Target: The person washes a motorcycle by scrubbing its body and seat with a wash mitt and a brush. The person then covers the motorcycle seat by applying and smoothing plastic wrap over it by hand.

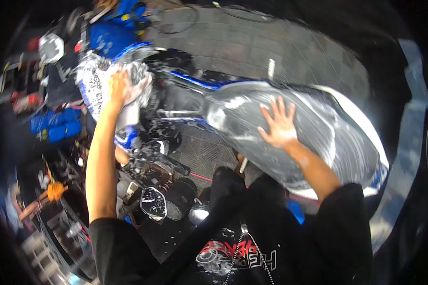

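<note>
A blue, white and black scooter lies across the view, its long dark seat (252, 111) streaked with soap suds. My right hand (278, 126) rests flat on that seat with its fingers spread and holds nothing. My left hand (119, 85) is at the scooter's front, its fingers curled into a thick mass of white foam (97, 71) over the front panel. What those fingers grip is hidden by suds and blur. Between seat and front runs the footboard (185, 99), also spotted with foam. A mirror (153, 203) with foam flecks sits below, near my left forearm.
Grey tiled floor (314, 52) lies beyond the scooter. At the left are blue bundles (57, 124), an orange item (56, 191) and cluttered racks. A blue container (111, 38) stands at the top left. Near my legs is a black round container (180, 198).
</note>
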A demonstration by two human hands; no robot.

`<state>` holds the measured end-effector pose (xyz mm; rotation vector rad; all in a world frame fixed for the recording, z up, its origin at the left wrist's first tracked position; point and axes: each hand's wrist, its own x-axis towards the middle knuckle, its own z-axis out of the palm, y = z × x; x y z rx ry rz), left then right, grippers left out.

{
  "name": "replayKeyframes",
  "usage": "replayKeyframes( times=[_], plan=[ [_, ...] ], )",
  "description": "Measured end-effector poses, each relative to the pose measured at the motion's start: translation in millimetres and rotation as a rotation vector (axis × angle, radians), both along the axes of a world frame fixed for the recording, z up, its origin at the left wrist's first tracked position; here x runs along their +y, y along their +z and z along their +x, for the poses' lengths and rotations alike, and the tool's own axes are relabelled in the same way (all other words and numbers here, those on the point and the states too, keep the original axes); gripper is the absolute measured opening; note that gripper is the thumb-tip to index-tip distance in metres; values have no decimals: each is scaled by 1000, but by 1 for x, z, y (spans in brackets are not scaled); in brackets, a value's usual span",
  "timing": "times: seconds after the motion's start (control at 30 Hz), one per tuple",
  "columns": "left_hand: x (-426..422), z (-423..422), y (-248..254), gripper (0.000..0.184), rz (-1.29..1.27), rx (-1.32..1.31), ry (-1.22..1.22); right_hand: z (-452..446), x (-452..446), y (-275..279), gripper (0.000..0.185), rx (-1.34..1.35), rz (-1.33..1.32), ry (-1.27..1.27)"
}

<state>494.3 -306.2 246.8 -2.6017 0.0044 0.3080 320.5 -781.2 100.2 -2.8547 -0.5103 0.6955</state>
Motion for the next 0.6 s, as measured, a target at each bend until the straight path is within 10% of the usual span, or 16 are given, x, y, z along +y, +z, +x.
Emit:
replayKeyframes(
  times=[0.13, 0.17, 0.23, 0.43, 0.53, 0.6],
  plan=[
    [-72, 6, -36, 76, 230, 463, -198, -2, -6, 2, 79, 8, -1, 0],
    [-41, -8, -89, 71, 423, 261, -593, -2, -9, 1, 78, -2, 13, -1],
    [-79, -15, -102, 63, 231, 689, -299, -5, -10, -6, 78, -48, 60, 5],
    [-90, -88, -154, 46, -1793, 588, 481, -21, -24, -31, 70, -153, 377, -190],
    [-217, -123, -98, 46, -1826, 207, 197, -25, -41, 8, 70, 343, 1125, -726],
    [-287, -140, -102, 57, -1779, -46, 42, -55, -53, 45, 74, 228, 1120, -731]
  ],
)
